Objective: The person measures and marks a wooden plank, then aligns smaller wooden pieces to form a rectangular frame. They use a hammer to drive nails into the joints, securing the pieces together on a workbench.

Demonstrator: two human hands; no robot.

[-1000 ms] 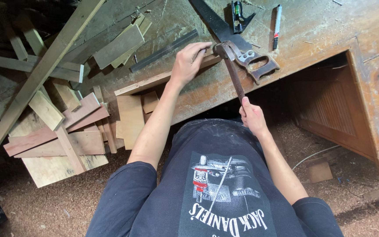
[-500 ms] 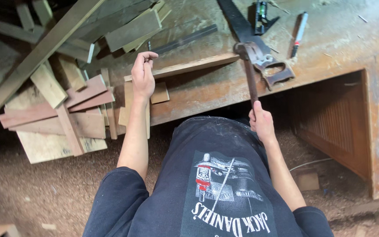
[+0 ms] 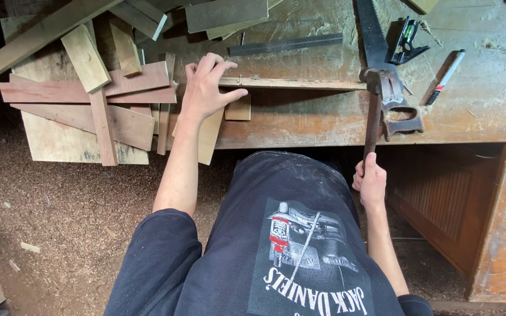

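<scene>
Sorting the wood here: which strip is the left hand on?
The left hand rests on the thin strip lying across the bench; the other offcuts lie piled left, untouched.

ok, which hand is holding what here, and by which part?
Right hand grips the hammer at the bottom end of its handle. Left hand rests on the left end of the thin wood strip, fingers spread, not closed around it.
</scene>
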